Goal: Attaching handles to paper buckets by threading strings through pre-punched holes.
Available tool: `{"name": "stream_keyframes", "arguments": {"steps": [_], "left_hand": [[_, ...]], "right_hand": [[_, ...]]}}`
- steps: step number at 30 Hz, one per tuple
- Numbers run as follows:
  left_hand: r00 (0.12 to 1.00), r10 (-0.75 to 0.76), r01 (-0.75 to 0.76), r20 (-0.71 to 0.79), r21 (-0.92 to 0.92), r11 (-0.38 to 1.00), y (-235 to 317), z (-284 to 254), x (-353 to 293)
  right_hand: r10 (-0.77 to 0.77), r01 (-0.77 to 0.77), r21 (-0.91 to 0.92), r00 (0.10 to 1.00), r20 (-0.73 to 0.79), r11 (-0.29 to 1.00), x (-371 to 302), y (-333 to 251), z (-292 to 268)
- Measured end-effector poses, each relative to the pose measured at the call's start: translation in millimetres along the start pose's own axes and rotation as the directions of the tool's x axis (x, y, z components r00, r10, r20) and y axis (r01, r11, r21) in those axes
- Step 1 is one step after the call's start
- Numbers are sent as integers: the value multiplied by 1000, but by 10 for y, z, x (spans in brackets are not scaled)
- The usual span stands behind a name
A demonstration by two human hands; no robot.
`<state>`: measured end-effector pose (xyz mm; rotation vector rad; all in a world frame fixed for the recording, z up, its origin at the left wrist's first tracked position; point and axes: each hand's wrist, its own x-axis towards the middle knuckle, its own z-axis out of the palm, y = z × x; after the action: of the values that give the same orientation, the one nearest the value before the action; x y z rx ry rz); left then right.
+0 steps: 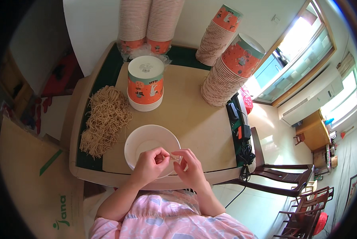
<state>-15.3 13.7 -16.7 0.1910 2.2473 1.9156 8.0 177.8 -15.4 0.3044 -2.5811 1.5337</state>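
In front of me, near the table's front edge, an open white paper bucket (135, 139) stands with its mouth up. Over its near rim my left hand (151, 162) pinches a short piece of beige cord (173, 157) between thumb and finger. My right hand (189, 167) meets it from the other side, fingers curled around the cord's other end. How the cord runs behind the fingers is hidden. To the left lies a tangled pile of beige cords (106, 115). Behind the bucket, a short stack of orange printed paper buckets (145, 89) sits upside down.
Tall bucket stacks (230, 73) rise at the back right, and plastic-wrapped stacks (134, 24) at the back left. A power strip (232, 111) and a black cable bundle (247, 155) lie along the right edge. A cardboard box (39, 175) stands left, a wooden chair (284, 175) right.
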Motion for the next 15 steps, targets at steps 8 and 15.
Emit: {"name": "stream_keyframes", "arguments": {"steps": [8,15], "left_hand": [[1000,5,-6,5,45,999,29,-25,-7],[999,35,-34,-3,52,998,-32,-30,-6]], "right_hand": [[16,-15,40,1000,-20,999,25,113,54],[4,-3,36,999,-31,999,30,84,66]]}}
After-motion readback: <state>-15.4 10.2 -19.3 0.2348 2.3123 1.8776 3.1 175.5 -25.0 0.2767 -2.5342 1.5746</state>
